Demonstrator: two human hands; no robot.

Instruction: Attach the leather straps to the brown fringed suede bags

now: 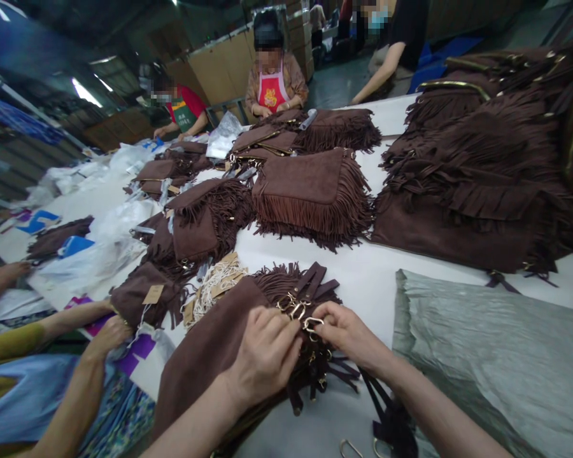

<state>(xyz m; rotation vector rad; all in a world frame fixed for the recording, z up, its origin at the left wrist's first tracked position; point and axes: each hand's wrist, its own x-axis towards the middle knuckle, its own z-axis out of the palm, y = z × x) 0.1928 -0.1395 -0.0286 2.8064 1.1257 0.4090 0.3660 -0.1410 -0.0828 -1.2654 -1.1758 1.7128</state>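
In the head view, my right hand [347, 329] pinches a gold-coloured oval metal clasp [312, 325] between thumb and fingers. Close beside it my left hand [270, 350] is closed at a second gold-coloured clasp [297, 311]; its fingertips are partly hidden. Both hands are over a dark brown suede bag [205, 346] with fringe. Brown straps [315, 280] with metal fittings lie just beyond my fingers. More dark straps and tassels hang below the hands, and loose gold-coloured rings [349, 449] lie near the bottom edge.
Fringed brown bags [305, 178] are stacked across the white table [272, 245], with a big pile [468, 159] on the right. White-stringed tags [219, 283] lie beside my bag. Grey-green plastic sheeting [496, 343] is at right. At left, a co-worker's hands [109, 331] handle a tagged bag.
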